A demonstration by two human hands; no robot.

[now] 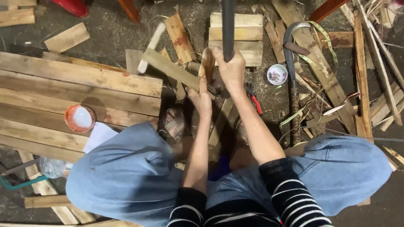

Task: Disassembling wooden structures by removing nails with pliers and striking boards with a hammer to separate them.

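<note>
My right hand (230, 69) is closed around a dark straight handle (228, 25) that rises toward the camera; its head is out of view. Just below and to the left, my left hand (202, 100) grips a short upright piece of brown wood (207, 62), one finger stretched along it. The piece stands against a pale slat (170, 68) that lies diagonally on the ground. Both hands nearly touch. My knees in blue denim fill the lower part of the view.
A pallet of long planks (80, 80) lies left, with an orange-rimmed bowl (80, 118) and white paper (99, 136) on it. Short stacked boards (237, 31) sit behind. A small white bowl (277, 74), curved blade (290, 42), measuring tape (322, 38) and red-handled pliers (256, 104) lie right.
</note>
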